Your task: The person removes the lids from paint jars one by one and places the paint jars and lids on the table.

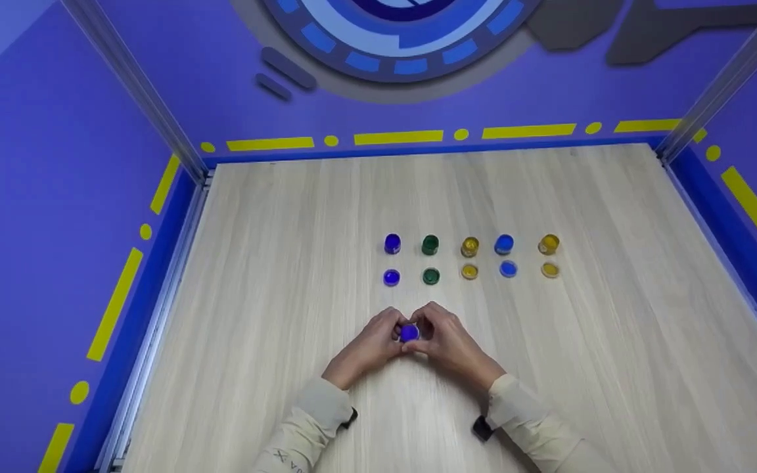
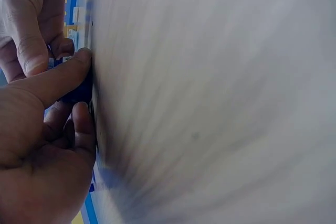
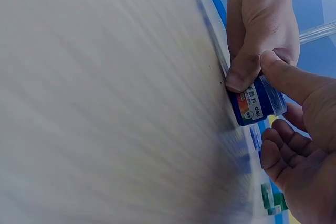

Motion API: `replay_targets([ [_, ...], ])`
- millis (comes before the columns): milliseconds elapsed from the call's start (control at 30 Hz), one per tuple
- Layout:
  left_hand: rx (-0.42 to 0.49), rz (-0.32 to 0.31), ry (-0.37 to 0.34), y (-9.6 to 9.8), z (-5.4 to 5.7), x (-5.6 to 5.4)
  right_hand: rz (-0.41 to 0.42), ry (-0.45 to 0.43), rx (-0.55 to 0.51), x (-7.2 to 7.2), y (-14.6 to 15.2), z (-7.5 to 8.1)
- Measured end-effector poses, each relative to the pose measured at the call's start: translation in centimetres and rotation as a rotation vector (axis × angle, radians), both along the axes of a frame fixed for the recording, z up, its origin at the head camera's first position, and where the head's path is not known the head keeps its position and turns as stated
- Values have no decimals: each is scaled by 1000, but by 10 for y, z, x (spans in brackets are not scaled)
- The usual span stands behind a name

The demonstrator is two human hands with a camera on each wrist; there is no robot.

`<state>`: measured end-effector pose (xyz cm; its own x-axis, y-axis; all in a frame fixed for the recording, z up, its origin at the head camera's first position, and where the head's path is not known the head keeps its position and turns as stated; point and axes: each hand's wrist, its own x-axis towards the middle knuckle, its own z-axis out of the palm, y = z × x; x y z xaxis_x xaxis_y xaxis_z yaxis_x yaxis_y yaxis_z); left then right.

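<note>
A small purple-blue paint jar [image 1: 409, 333] stands low at the table between both hands. My left hand [image 1: 377, 340] grips its lower body; in the right wrist view the left thumb presses beside the white printed label [image 3: 253, 103]. My right hand [image 1: 447, 341] has thumb and fingers around the jar's upper rim, where a clear-looking edge shows. Seen from the left wrist, fingers hide most of the dark blue jar [image 2: 79, 94]. Whether its lid is loose cannot be seen.
Beyond the hands stands a row of paint jars: purple [image 1: 392, 244], green [image 1: 430, 244], yellow [image 1: 470, 246], blue [image 1: 504, 244] and ochre [image 1: 549, 244]. Before each lies a matching round lid, such as the purple lid [image 1: 391, 277]. Blue-purple walls [image 1: 273, 118] enclose the wooden table [image 1: 273, 263].
</note>
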<state>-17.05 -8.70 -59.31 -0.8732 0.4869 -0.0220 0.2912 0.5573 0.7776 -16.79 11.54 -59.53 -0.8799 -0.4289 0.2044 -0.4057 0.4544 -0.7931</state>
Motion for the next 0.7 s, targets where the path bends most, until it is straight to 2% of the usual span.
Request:
replay_targets([
  [167,8,-1,20,0,-1,1,0,-29,19,-1,0,2],
  [400,-1,-6,11,-1,0,2,35,-41,51,-1,0,9],
  [533,-4,-10,16,-1,0,3,82,-23,74,-2,1,11],
  [700,-4,-12,21,-2,1,2,156,47,111,-5,2,12],
])
